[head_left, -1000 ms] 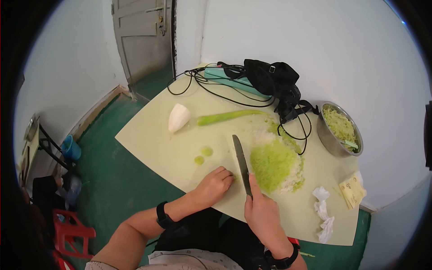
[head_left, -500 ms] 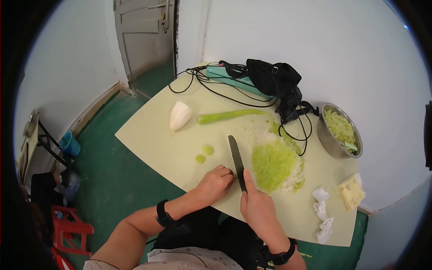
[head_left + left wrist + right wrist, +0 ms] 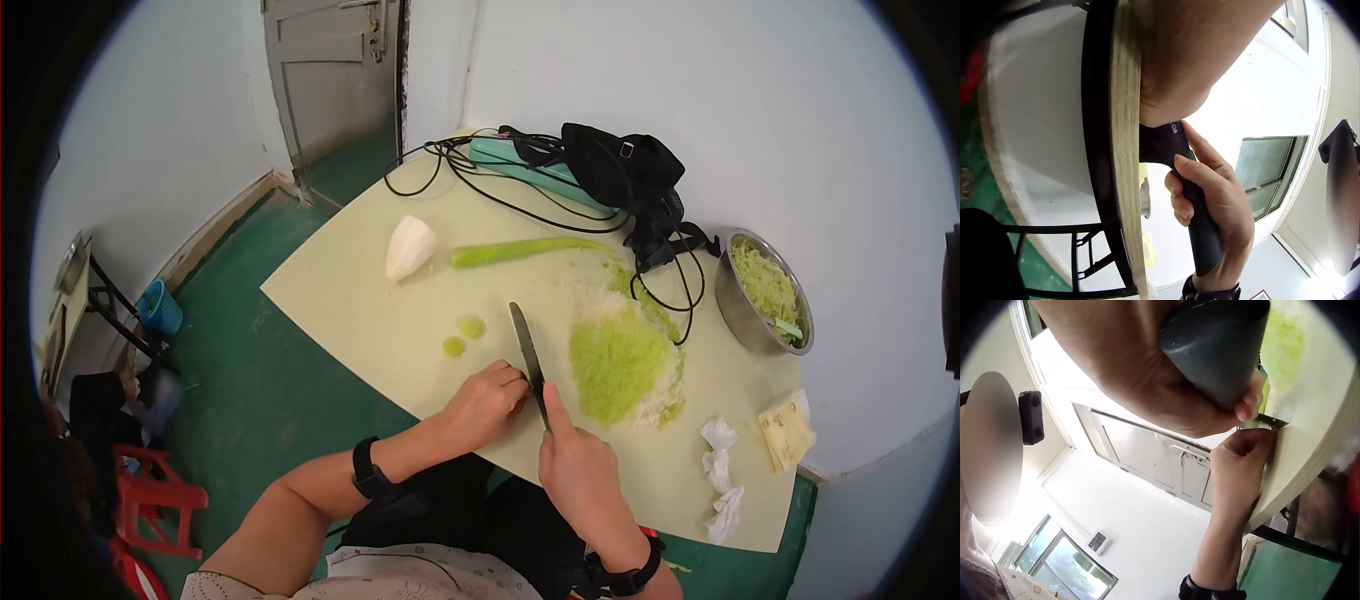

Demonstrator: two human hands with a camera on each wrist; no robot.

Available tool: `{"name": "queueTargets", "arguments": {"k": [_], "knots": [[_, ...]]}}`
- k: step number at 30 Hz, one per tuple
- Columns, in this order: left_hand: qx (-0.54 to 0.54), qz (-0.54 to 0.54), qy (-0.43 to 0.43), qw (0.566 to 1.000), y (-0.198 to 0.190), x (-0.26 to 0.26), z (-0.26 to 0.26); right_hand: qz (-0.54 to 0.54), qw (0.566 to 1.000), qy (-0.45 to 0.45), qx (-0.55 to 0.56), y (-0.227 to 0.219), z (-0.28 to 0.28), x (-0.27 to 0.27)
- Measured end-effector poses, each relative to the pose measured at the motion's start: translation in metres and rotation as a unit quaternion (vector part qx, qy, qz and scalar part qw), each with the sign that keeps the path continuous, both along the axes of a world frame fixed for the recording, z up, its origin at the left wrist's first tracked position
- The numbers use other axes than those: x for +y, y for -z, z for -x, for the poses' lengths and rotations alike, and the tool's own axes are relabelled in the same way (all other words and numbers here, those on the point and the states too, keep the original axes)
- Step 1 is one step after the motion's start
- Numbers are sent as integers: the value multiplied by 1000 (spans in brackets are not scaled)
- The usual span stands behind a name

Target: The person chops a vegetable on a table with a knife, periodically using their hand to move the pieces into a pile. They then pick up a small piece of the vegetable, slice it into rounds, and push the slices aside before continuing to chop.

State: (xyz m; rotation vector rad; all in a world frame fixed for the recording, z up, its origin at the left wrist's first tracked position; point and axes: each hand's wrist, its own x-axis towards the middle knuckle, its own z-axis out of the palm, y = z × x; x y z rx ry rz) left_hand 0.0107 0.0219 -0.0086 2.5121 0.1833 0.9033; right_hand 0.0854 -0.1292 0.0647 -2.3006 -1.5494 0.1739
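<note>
My right hand (image 3: 583,468) grips the black handle of a kitchen knife (image 3: 526,338), index finger stretched along the top. The dark blade points away over the pale table (image 3: 380,330). Close against the blade's left side, my left hand (image 3: 485,405) has its fingers curled down at the tabletop, pinching a small green vegetable piece mostly hidden by the fingers. In the left wrist view the knife handle (image 3: 1204,234) fills the right fist. Right of the blade spreads a heap of finely chopped green and white vegetable (image 3: 615,365). Two round green slices (image 3: 471,326) lie beyond the left hand.
Farther back lie a white cone-shaped vegetable piece (image 3: 411,248) and a long green vegetable (image 3: 520,250). Black cables and a black bag (image 3: 620,165) cover a teal box (image 3: 500,155). A metal bowl of shreds (image 3: 745,310), a yellow packet (image 3: 786,435) and crumpled tissues (image 3: 718,470) stand right.
The knife has moved left, from beside the chopped heap to right against the left fingertips. The left hand stays nearly where it was; the head view has shifted slightly.
</note>
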Motion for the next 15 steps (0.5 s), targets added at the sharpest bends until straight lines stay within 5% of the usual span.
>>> {"name": "queueTargets", "arguments": {"k": [15], "knots": [[-19,30,4,999,2,2,0,-20,997,35,71,-11,-2,-3]]}}
